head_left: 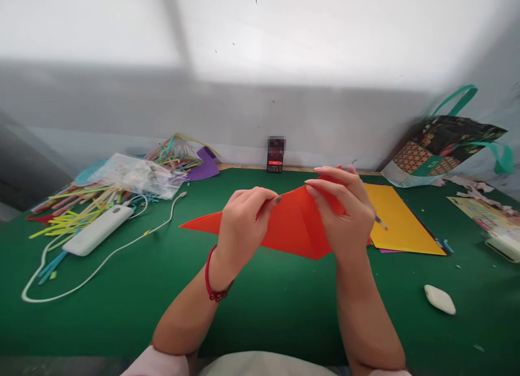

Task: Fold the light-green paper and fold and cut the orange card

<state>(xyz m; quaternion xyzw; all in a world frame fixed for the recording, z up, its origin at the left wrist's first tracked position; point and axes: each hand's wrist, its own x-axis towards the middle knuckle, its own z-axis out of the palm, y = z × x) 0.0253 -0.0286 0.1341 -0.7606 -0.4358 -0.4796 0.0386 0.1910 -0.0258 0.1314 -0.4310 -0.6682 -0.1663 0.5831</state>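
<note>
A folded sheet of orange paper (294, 224) is held up above the green table (122, 300), its long point reaching left. My left hand (241, 224) pinches its upper edge near the middle; a red bead bracelet circles that wrist. My right hand (345, 208) grips the paper's right part, fingers curled over the top fold and thumb behind. Both hands are closed on the paper.
Yellow paper (400, 221) lies on other coloured sheets at the right. At the left are a white power bank (97, 229) with a cable, paper strips and a plastic bag (134, 173). A phone (275, 158) leans on the wall. A patterned bag (442, 143) and a white eraser-like lump (440, 299) are at right.
</note>
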